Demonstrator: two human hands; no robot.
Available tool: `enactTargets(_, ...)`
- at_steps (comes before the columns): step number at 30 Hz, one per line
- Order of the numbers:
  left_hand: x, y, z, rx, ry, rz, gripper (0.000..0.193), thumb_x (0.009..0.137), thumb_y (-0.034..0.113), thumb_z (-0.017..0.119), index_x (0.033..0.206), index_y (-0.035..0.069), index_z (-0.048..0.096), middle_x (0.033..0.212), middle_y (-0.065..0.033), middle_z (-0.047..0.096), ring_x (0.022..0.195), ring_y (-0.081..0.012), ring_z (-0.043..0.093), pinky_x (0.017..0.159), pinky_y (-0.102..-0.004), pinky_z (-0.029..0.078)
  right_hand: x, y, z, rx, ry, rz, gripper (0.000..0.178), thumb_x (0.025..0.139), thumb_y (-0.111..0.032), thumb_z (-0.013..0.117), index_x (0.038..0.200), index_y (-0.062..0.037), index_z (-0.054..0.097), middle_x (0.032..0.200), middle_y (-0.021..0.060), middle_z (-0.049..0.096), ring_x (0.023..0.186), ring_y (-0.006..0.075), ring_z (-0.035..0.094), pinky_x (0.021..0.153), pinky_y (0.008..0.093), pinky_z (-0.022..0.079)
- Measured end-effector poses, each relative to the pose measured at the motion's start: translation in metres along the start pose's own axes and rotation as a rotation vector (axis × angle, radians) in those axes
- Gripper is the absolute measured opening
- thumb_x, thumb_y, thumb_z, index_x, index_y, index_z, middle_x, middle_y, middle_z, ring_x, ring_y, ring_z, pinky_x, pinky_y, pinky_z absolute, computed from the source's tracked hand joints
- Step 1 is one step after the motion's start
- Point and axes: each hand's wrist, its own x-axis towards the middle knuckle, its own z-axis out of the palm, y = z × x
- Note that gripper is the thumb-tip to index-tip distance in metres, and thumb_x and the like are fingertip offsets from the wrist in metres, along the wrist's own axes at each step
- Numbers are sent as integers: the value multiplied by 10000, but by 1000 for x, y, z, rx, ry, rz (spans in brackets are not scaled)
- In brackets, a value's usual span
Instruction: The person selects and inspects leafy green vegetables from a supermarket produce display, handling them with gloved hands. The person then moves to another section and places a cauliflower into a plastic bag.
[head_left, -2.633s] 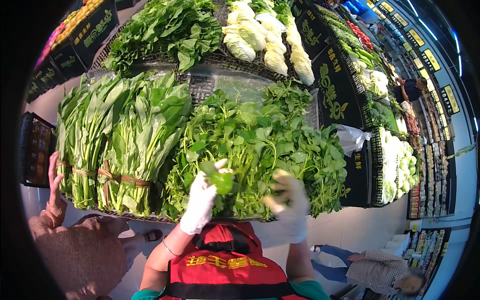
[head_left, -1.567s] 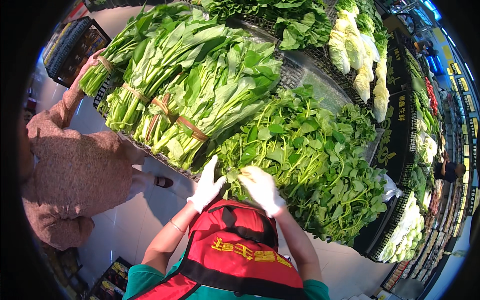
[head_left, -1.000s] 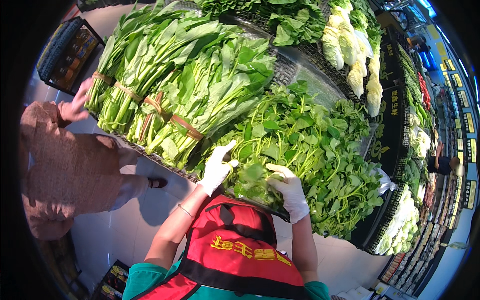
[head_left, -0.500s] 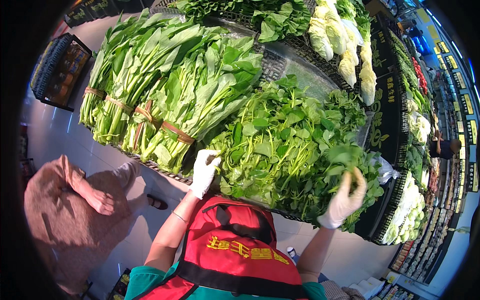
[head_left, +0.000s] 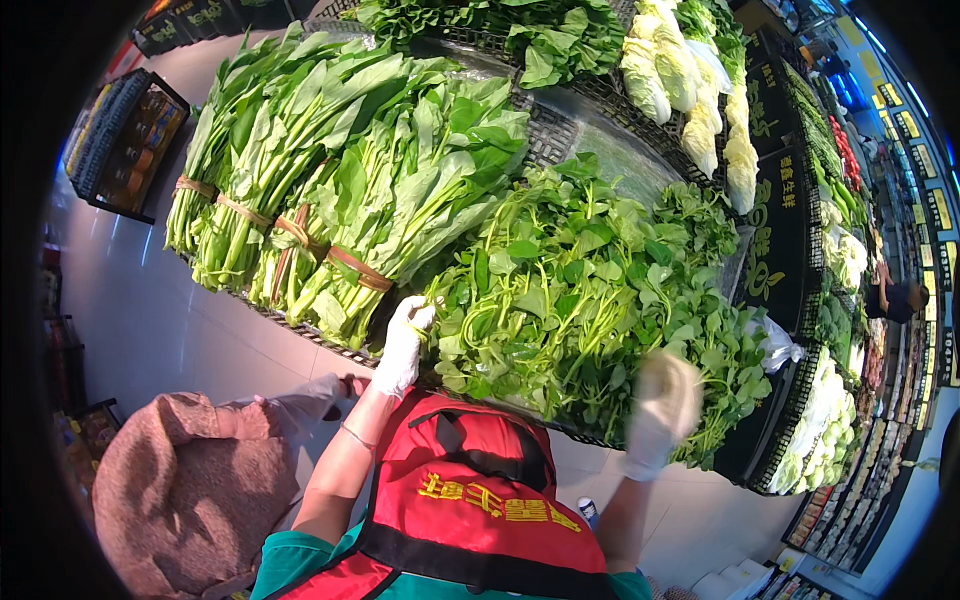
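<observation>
A wide heap of loose leafy greens (head_left: 560, 300) lies in front of me in a black crate. My left hand (head_left: 403, 345), in a white glove, is at the heap's near left edge, its fingers closed on a thin green stem. Motion smears my right hand (head_left: 664, 405), also gloved, over the near right part of the heap; its fingers cannot be made out, nor whether they hold anything. Left of the heap lie several bundles of long-stemmed leafy greens (head_left: 370, 200), tied with brown bands.
Pale cabbages (head_left: 657, 75) and dark leafy greens (head_left: 565, 45) fill crates farther back. A clear plastic bag (head_left: 778, 345) sits at the crate's right end, beside white-stemmed greens (head_left: 815, 430). A person in a brown top (head_left: 195, 480) is close on my left.
My right hand has come down and slightly left; the leafy sprig seen at its fingertips earlier no longer shows there. My left hand stays nearly in place. The person at left has shifted right.
</observation>
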Motion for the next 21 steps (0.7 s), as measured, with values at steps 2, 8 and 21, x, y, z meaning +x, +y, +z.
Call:
enactTargets(2,-1,1,4,2,-20,-34,174,936,115,626,1099,53,616,969,24,619,868,-75,540,783,-221,430,-4,6,49,89,-335,-291,192,890,-34,666,1078,0,687,976,141,691,856,235,670,736,343,547)
enactTargets(8,-12,14,10,16,-231,83,453,937,150,622,1369,47,534,1243,-37,612,1066,-101,546,928,-254,419,-9,20,170,-532,-674,-463,301,872,-216,619,1154,-115,645,1014,86,596,977,276,529,821,401,426)
enactTargets(21,-10,13,-15,214,-182,49,306,841,69,642,1138,3,679,1026,-6,661,914,-83,552,834,-243,446,-2,2,94,-274,-690,-349,201,795,-50,726,994,-33,746,825,99,671,748,212,626,697,281,491)
